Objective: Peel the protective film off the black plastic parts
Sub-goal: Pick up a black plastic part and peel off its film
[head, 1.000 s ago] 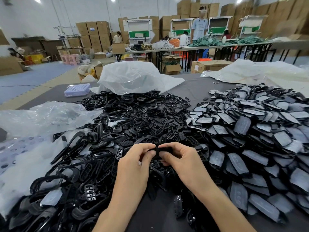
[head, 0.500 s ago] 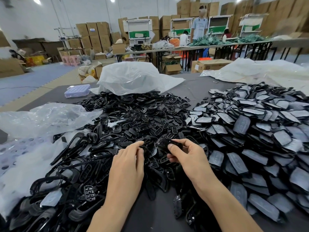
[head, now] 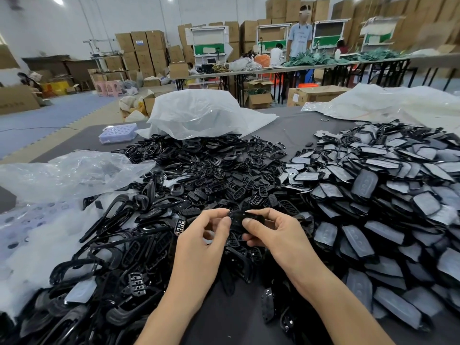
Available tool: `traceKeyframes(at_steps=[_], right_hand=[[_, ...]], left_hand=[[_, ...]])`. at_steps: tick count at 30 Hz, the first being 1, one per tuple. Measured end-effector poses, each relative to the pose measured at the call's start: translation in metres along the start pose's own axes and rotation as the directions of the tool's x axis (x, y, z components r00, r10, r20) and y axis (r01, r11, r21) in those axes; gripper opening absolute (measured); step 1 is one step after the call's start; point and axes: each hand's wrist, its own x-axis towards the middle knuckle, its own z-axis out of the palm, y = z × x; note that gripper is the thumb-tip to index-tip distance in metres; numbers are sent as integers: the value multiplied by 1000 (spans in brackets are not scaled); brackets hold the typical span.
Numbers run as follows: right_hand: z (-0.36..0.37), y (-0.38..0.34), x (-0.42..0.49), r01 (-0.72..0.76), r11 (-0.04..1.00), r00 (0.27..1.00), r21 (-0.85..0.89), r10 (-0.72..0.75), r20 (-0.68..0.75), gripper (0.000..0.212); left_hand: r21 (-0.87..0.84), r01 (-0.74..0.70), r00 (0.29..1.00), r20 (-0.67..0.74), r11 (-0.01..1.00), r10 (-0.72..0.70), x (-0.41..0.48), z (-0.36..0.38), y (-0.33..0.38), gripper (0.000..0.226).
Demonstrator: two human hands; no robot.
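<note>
Black plastic parts [head: 211,185], grey film-covered parts [head: 373,195], white bags [head: 199,115]

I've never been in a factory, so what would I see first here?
Probably the two big heaps on the table: bare black parts in the middle and left, grey film-covered parts on the right. Right in front, the left hand and right hand pinch one black part between them.

Whse room: white walls [head: 62,26], stacked ctn boxes [head: 144,46], folding tables [head: 311,67], blue floor mats [head: 49,115].
</note>
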Motion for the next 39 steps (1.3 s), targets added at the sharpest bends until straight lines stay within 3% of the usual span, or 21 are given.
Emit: traceKeyframes(at_steps=[5, 8, 10, 13, 15, 17, 19, 22, 25, 27, 34, 36, 39], right_hand=[[1, 1, -1, 58, 992, 998, -109, -55, 37, 11], [0, 3, -1, 94, 980, 995, -175, -97, -8, 9], [-4, 4, 2, 107, 971, 989, -214, -126, -78, 8], [-8, 6, 5, 117, 970, 975, -213, -153, -163, 7], [-8, 7, 5, 121, 972, 971, -199, -158, -181, 7], [-7, 8, 5, 120, 973, 971, -199, -157, -182, 7], [-7, 7, 5, 117, 974, 972, -193, -152, -179, 7], [-6, 5, 5, 101, 988, 979, -115, -119, -165, 6], [-5, 0, 4, 71, 997, 987, 31, -66, -150, 8], [-5, -1, 5, 65, 993, 985, 102, -47, -165, 9], [-8, 3, 9, 84, 988, 979, 133, -56, -198, 13], [-8, 3, 9, 84, 990, 979, 110, -61, -197, 13], [-8, 2, 8, 83, 989, 981, 125, -59, -186, 14]], left_hand=[[14, 25, 999, 20, 1000, -26, 0, -1, 0, 14], [205, -43, 998, 50, 978, 33, 3, -11, -2, 6], [442, -84, 996, 45, 893, 72, 7, -21, -5, 15], [719, -130, 992, 90, 683, 94, 5, -25, -8, 28], [812, -156, 988, 128, 562, 90, 1, -21, -10, 30], [837, -150, 988, 115, 526, 99, 1, -19, -10, 22], [823, -140, 987, 75, 550, 139, 2, -19, -10, 12], [704, -136, 984, 14, 697, 178, 3, -21, -11, 20], [410, -142, 984, -41, 901, 173, 4, -19, -4, 21], [205, -106, 994, -14, 973, 111, 1, -14, 4, 19], [-89, -18, 989, 144, 996, 31, -8, 2, 15, 27], [-70, -52, 979, 194, 996, 65, -11, 4, 15, 39], [25, -129, 984, 125, 991, 125, -11, 4, 14, 27]])
